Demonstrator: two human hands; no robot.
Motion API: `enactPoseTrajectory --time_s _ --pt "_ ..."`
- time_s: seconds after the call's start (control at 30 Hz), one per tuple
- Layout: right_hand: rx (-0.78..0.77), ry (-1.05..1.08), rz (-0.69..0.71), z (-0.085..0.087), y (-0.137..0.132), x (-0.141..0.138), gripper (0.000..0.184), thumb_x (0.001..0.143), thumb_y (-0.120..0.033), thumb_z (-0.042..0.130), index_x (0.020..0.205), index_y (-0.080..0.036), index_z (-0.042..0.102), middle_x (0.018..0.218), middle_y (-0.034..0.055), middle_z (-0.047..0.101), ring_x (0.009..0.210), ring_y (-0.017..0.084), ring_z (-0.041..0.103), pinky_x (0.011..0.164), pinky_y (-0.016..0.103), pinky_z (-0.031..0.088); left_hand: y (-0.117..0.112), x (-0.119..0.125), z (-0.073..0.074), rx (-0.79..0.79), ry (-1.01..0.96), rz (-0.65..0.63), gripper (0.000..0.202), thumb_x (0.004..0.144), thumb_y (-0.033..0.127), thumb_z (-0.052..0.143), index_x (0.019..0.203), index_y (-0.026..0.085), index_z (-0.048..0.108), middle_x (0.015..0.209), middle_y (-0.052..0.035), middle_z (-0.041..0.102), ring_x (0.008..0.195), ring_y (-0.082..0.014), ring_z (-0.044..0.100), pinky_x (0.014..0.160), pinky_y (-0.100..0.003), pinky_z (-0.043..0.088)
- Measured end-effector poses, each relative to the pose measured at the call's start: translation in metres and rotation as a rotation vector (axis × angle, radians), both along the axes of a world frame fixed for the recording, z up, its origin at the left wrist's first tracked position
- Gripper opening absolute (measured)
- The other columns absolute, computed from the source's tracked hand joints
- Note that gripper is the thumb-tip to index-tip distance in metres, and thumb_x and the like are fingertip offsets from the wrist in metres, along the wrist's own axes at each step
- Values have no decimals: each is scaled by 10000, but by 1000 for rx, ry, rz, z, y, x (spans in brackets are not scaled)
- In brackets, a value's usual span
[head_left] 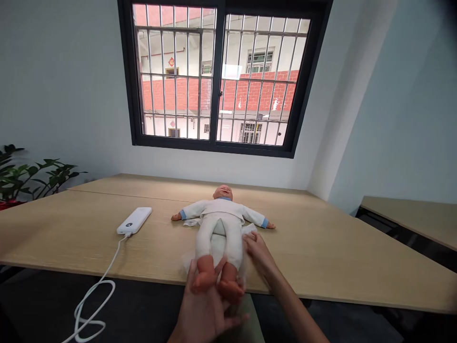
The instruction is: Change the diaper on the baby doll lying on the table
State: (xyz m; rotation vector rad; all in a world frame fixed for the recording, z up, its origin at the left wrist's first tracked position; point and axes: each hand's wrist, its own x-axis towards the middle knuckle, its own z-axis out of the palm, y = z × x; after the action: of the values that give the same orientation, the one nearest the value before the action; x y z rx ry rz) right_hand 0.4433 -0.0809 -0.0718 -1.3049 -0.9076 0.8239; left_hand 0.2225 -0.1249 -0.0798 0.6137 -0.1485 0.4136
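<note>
The left hand (203,305) was closed around the ankles of a baby doll (221,224), its fingers behind them and its thumb across the front, holding both bare vinyl feet (207,275) up off the bench (303,252). The right hand (257,250) lay at the edge of a thin white cloth (217,247) beside the doll's thigh, its fingers against the fabric; whether they were pinching it, I cannot tell. The doll lay on its back near the bench's front edge, arms spread, dressed in a white long-sleeved suit with blue cuffs. The cloth was spread under its hips and lower back, with a bit showing near one arm. None of it was wrapped over the front of the hips, and the raised legs left it open to view. To the left lay a white power bank (134,220), its white cable (96,290) trailing over the bench's edge. Beyond stood a green potted plant (28,174) and a barred window (214,76).
</note>
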Motion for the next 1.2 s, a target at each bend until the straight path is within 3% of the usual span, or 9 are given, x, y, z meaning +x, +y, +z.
enactPoseTrajectory --time_s 0.1,0.2,0.3,0.4,0.63,0.87,1.0,1.1,1.2 --pt "232 -433 -166 0 -22 -16 533 856 -394 526 1319 -138 458 1418 134 412 1333 226 376 1122 408 339 -5 -14 -17 43 50 -25 852 650 905 482 1331 398 552 1458 -57 432 1426 -330 236 1078 -633 201" --pt "478 -894 35 5 -42 -46 301 955 -319 410 1154 -221 614 1277 46 565 1310 170 416 1180 409 231 -7 -26 -25 23 103 -3 918 644 936 425 1337 350 561 1427 -96 461 1414 -378 245 1033 -658 253" --pt "446 -1119 300 12 -53 -65 300 991 -267 353 1022 -225 648 1100 -4 649 1233 133 490 1210 418 124 -6 -35 -23 -24 186 24 909 688 916 403 1372 330 519 1354 -141 521 1280 -388 458 985 -585 354" --pt "331 -1182 392 19 -57 -59 359 1015 -300 304 1002 -207 651 992 -3 654 1089 113 552 1202 407 137 -1 -46 -18 21 344 103 855 760 793 528 1447 298 410 1391 -165 478 1019 -346 646 917 -494 437" --pt "175 -1281 280 18 -67 0 327 998 -304 339 1103 -214 636 1064 22 637 1086 147 548 1174 415 206 17 -85 -1 200 597 369 919 832 615 613 1537 271 134 1401 -198 452 740 -225 685 863 -399 458" --pt "224 -1468 242 -5 -64 -24 585 783 -93 456 1310 -340 518 1368 16 483 1275 222 429 1157 520 136 29 -96 22 212 669 652 735 746 565 723 1352 255 446 1530 -75 306 763 -159 647 849 -334 481" --pt "133 -1428 267 6 -64 -53 415 781 -182 522 1176 -291 589 1225 24 576 1173 218 495 1143 503 125 30 -91 23 245 707 809 726 678 534 782 1259 200 502 1359 -100 509 606 -98 578 658 -275 468" --pt "-61 -1439 228 22 -60 -58 350 784 -125 467 1092 -205 615 1095 59 617 1068 229 542 1059 467 243 33 -87 25 438 765 974 604 675 542 765 1087 141 580 1003 -84 644 582 -115 532 532 -239 378" --pt "-113 -1387 136 37 -54 -47 314 822 -111 400 1051 -169 607 1043 76 625 979 229 568 893 379 343 43 -82 35 823 850 1281 418 768 510 644 971 146 632 843 -74 633 720 -185 546 620 -280 401"
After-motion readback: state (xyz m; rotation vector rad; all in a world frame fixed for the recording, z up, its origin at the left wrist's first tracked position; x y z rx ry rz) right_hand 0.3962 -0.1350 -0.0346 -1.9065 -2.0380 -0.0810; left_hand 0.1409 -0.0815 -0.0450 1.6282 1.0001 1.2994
